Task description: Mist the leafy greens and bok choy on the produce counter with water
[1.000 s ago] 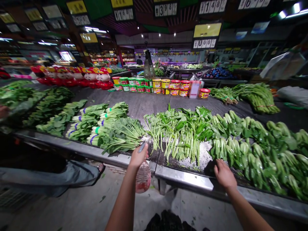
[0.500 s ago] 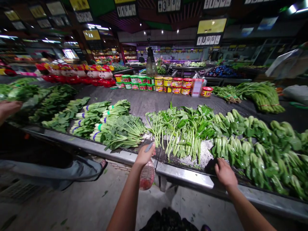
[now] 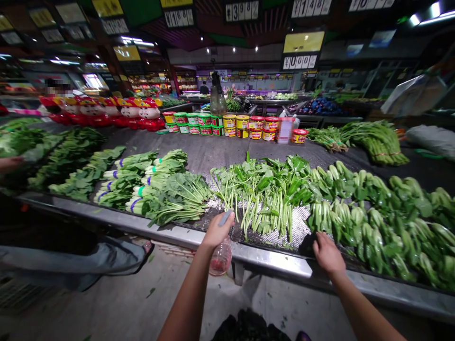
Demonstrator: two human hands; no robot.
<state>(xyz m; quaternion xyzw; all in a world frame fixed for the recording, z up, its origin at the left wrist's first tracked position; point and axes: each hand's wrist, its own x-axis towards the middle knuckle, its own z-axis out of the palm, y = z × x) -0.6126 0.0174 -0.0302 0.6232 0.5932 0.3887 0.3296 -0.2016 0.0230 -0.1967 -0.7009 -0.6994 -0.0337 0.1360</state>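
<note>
A clear, ribbed bottle (image 3: 221,259) hangs below your left hand (image 3: 219,229), just in front of the metal edge of the desk (image 3: 277,263); it looks reddish low down, but you can't tell what it contains. That hand is clenched around its top, a grey piece (image 3: 225,217) showing above. Your right hand (image 3: 329,254) rests curled at the edge near the bok choy (image 3: 359,232), well apart from the bottle; its grip is unclear. Lidded tubs (image 3: 229,127) stand stacked behind the loose stemmed greens (image 3: 265,199), contents hidden.
</note>
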